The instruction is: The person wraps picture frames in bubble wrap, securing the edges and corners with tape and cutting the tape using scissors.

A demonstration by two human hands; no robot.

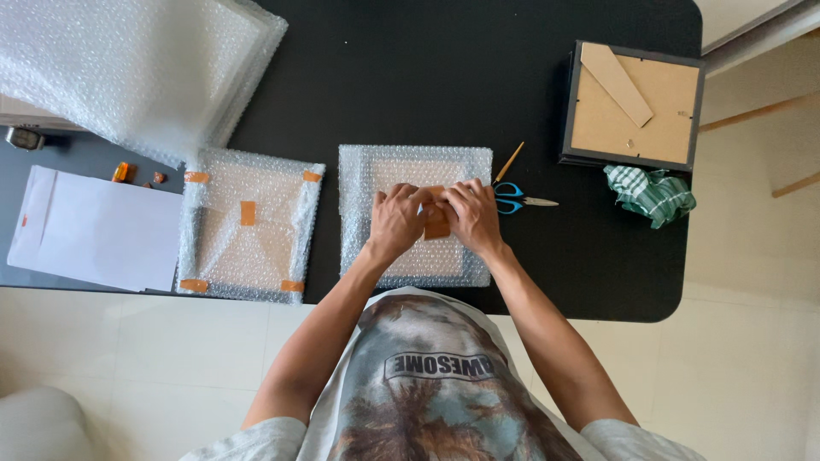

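Observation:
A square frame wrapped in bubble wrap (416,256) lies on the black table (427,77) right in front of me. My left hand (395,220) and my right hand (472,215) both press down on its middle, fingers meeting over a strip of brown tape (436,224). Neither hand lifts anything; both rest flat on the tape and wrap.
A second bubble-wrapped frame (248,224) sealed with brown tape pieces lies to the left. Blue-handled scissors (517,199) and a thin wooden stick (508,161) sit just right of my hands. Farther right are stacked picture frames lying face down (634,104), a green checked cloth (651,194). Bubble wrap sheets (128,68), white envelope (94,229) at left.

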